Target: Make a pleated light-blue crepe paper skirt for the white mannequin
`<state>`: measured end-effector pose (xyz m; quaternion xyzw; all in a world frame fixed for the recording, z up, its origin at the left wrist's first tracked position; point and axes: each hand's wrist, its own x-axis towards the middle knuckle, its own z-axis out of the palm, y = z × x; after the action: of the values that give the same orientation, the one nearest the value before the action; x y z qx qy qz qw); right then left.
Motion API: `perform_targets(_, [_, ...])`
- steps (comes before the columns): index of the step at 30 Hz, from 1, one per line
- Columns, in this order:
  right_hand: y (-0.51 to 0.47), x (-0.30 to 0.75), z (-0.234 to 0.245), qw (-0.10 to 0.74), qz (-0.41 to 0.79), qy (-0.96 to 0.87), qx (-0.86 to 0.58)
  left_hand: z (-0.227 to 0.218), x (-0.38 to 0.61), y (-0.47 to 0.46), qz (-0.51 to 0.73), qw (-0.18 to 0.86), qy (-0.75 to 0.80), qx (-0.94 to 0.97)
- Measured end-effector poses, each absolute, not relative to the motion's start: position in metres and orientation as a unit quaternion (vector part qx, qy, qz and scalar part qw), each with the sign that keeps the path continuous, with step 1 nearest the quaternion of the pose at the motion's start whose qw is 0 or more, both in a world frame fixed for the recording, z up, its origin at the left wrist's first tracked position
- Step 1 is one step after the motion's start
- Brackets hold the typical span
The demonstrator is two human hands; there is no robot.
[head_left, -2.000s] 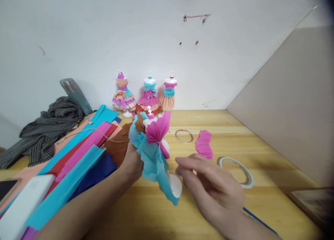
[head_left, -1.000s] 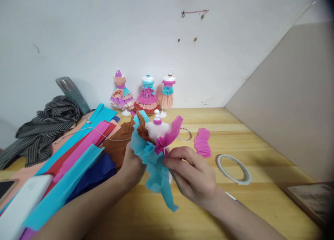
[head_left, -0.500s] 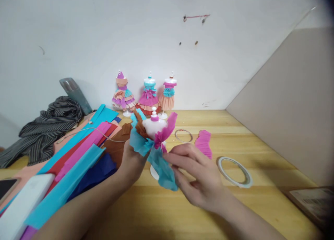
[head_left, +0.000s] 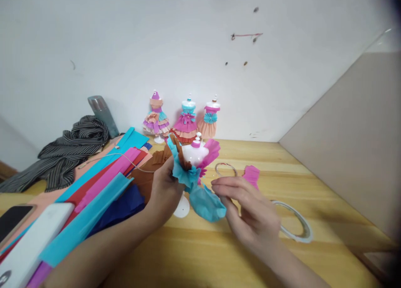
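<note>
My left hand [head_left: 166, 188] is closed round the side of a small white dress-form mannequin [head_left: 194, 155] and the crepe paper on it. The form leans, its round white base [head_left: 182, 207] showing below. Brown crepe paper [head_left: 178, 150] and turquoise crepe paper [head_left: 184, 173] cover its left side; a gathered pink piece [head_left: 212, 151] fans out on the right. From the waist hangs a loose turquoise crepe strip [head_left: 206, 202]. My right hand [head_left: 250, 208] pinches this strip at its right edge, between thumb and fingers. The left fingertips are hidden behind the paper.
Several dressed mannequins [head_left: 188, 121] stand against the wall. Stacked crepe sheets [head_left: 90, 213], a white power bank [head_left: 37, 242], a phone [head_left: 14, 221] and a striped cloth [head_left: 72, 150] lie left. To the right are tape rolls [head_left: 305, 233] and a pink crepe piece [head_left: 251, 176].
The mannequin has tilted, so more of its base shows. The turquoise strip has swung out to the right with my right hand. The whole view has shifted slightly.
</note>
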<state>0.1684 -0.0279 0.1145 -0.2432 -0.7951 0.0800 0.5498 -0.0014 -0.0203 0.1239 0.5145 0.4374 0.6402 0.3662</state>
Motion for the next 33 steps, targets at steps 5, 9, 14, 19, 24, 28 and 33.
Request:
perform_targets(5, [-0.020,0.170,0.107,0.564,0.158,-0.745,-0.320,0.129,-0.003,-0.026,0.625,0.365,0.445,0.527])
perform_targets(9, [-0.022,0.175,0.104,0.606,0.208,-0.700,-0.315,0.124,-0.006,-0.019,0.630,0.428,0.447,0.470])
perform_targets(14, [-0.048,0.178,0.124,0.576,0.050,-0.783,-0.229,0.114,-0.011,-0.006,0.622,0.449,0.426,0.479])
perform_targets(19, [-0.062,0.163,0.127,0.462,-0.038,-0.870,-0.166,0.111,-0.009,-0.008,0.591,0.395,0.468,0.525])
perform_targets(24, [-0.052,0.153,0.113,0.435,-0.038,-0.883,-0.171,0.119,-0.004,-0.021,0.557,0.286,0.536,0.566])
perform_targets(28, [-0.044,0.152,0.113,0.381,-0.029,-0.910,-0.159,0.120,-0.002,-0.029,0.537,0.195,0.512,0.641])
perform_targets(33, [-0.038,0.151,0.111,0.369,-0.044,-0.909,-0.191,0.114,0.001,-0.030,0.560,0.148,0.487,0.653])
